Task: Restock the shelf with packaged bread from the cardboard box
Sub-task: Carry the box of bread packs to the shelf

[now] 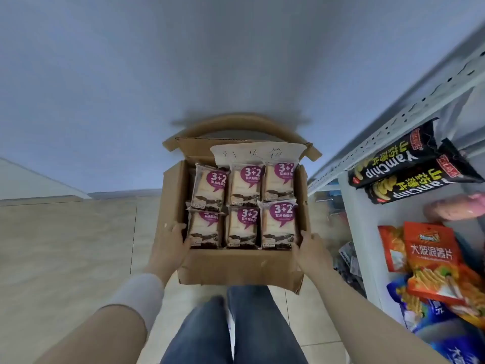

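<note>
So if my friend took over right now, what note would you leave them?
Left hand: gripping the left wall of the cardboard box.
Right hand: gripping its right wall.
Box: open, in front of your knees, with a handwritten paper label at the far flap.
Bread packs: six showing, in two rows of three, all inside the box.
Shelf: on your right, holding chip bags.
Done: no bread seen on the shelf.
Left: move every pack onto the shelf.

Black yam chip bags (409,164) hang above orange crisp packets (433,258), right of tiled floor (65,245)
</note>
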The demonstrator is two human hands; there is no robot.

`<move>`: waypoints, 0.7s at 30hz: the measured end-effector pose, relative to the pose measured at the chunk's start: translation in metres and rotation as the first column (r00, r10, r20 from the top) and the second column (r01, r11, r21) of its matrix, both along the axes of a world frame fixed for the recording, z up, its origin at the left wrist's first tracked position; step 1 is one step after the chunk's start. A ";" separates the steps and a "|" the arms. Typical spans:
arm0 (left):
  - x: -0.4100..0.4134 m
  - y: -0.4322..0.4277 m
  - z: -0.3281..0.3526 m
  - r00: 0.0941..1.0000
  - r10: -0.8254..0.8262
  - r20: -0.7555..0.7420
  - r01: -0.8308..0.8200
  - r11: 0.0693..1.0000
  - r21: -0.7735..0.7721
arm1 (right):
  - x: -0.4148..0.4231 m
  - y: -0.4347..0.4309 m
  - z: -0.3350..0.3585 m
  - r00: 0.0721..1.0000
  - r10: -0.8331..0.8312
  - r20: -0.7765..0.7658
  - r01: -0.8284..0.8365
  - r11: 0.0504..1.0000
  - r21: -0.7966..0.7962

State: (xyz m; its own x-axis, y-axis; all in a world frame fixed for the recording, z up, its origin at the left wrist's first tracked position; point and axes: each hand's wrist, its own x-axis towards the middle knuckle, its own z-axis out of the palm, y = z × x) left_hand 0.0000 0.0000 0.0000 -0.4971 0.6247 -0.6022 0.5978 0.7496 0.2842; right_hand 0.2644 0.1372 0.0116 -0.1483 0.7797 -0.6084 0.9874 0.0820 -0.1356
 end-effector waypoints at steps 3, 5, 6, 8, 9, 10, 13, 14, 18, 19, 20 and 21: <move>-0.027 0.010 -0.022 0.971 0.238 0.022 -0.239 0.970 0.053 | 0.000 0.036 -0.015 0.987 -0.147 -0.068 0.148 0.989 0.001; -0.041 0.022 -0.030 0.934 0.354 0.052 -0.357 0.933 0.051 | -0.003 0.061 -0.023 0.966 -0.235 -0.105 0.234 0.972 -0.029; -0.046 0.029 -0.034 0.905 0.417 0.082 -0.421 0.906 0.044 | -0.005 0.071 -0.029 0.952 -0.277 -0.133 0.272 0.961 -0.052; -0.056 0.044 -0.047 0.830 0.540 0.140 -0.548 0.836 0.022 | -0.007 0.088 -0.045 0.921 -0.341 -0.187 0.327 0.939 -0.103; -0.064 0.049 -0.057 0.794 0.587 0.161 -0.597 0.802 0.018 | -0.008 0.095 -0.055 0.908 -0.365 -0.204 0.341 0.929 -0.146; -0.070 0.055 -0.065 0.769 0.610 0.191 -0.624 0.782 0.011 | -0.007 0.101 -0.064 0.896 -0.388 -0.214 0.352 0.917 -0.190; -0.076 0.068 -0.083 0.751 0.602 0.273 -0.623 0.782 -0.012 | -0.006 0.113 -0.084 0.885 -0.400 -0.239 0.354 0.910 -0.214; -0.075 0.071 -0.086 0.764 0.583 0.277 -0.601 0.799 -0.024 | -0.006 0.114 -0.088 0.889 -0.392 -0.239 0.351 0.916 -0.197; -0.068 0.077 -0.098 0.841 0.508 0.185 -0.517 0.856 0.002 | -0.010 0.119 -0.092 0.920 -0.336 -0.200 0.316 0.940 -0.127; -0.067 0.077 -0.099 0.854 0.495 0.162 -0.502 0.865 0.006 | -0.010 0.120 -0.093 0.924 -0.328 -0.196 0.307 0.943 -0.129; -0.066 0.077 -0.098 0.866 0.480 0.142 -0.486 0.874 0.010 | -0.010 0.120 -0.095 0.924 -0.326 -0.198 0.304 0.943 -0.135; -0.066 0.077 -0.098 0.877 0.464 0.128 -0.470 0.883 0.016 | -0.009 0.121 -0.097 0.925 -0.326 -0.196 0.302 0.943 -0.140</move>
State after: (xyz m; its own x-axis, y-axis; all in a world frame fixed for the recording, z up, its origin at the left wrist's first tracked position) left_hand -0.0661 0.0767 -0.0980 -0.6654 0.3654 -0.6509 0.1419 0.9180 0.3703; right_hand 0.2551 0.2578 -0.0853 -0.0417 0.7407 -0.6706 0.9068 -0.2538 -0.3367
